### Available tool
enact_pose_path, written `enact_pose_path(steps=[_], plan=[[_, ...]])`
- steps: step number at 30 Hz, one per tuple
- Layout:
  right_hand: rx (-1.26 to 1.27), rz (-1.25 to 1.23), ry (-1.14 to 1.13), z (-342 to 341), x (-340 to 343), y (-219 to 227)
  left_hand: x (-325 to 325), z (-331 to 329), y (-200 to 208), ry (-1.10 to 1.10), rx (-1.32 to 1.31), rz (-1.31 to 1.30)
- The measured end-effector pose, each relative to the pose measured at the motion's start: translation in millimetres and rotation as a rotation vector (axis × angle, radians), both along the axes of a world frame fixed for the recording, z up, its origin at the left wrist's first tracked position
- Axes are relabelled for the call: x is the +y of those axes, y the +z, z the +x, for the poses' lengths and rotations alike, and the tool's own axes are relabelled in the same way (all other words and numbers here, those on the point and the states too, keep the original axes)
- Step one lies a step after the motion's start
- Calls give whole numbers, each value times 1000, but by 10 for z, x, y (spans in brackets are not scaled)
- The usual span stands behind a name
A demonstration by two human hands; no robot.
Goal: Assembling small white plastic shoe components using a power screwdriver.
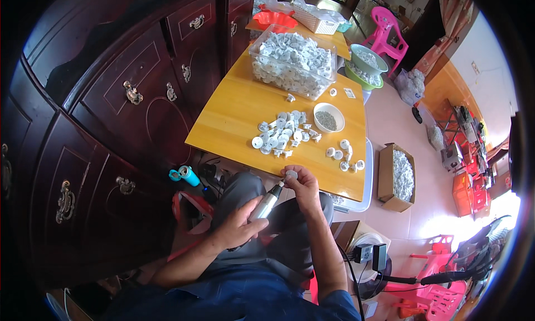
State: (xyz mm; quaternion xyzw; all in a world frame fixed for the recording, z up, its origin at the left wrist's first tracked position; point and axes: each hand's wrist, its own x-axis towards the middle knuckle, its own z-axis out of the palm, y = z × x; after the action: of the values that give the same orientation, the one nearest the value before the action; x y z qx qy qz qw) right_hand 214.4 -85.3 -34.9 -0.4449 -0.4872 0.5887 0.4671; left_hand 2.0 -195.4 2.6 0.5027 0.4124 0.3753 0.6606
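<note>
Left hand [241,227] closed around grey electric screwdriver [267,202]; at 1 o'clock, right hand [304,186] pinching small white part [291,175].

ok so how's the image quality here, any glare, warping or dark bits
Head view: strong fisheye warping, so the yellow wooden table edges and the dark carved wooden cabinet bow toward the black rim; blown-out sunlight glare on the floor at lower right; the cabinet side is dim; the centre is sharp, showing the left hand gripping a silver pen-shaped electric screwdriver against a small white plastic part in the right hand.
</note>
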Motion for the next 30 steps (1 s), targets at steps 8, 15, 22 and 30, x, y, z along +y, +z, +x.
enact_pose_path(steps=[8, 15, 22, 30], plan=[[17, -10, -8, -3, -11, 6, -1, -20, 17, -56, 19, -31], [13, 6, -10, -19, -28, 36, 3, -33, 31, -48, 26, -29], [9, 48, -26, -13, -36, 2, 10, -33, 73, -59, 9, -40], [82, 64, -25, -45, -53, 24, 43, -46, 182, -58, -136, -121]])
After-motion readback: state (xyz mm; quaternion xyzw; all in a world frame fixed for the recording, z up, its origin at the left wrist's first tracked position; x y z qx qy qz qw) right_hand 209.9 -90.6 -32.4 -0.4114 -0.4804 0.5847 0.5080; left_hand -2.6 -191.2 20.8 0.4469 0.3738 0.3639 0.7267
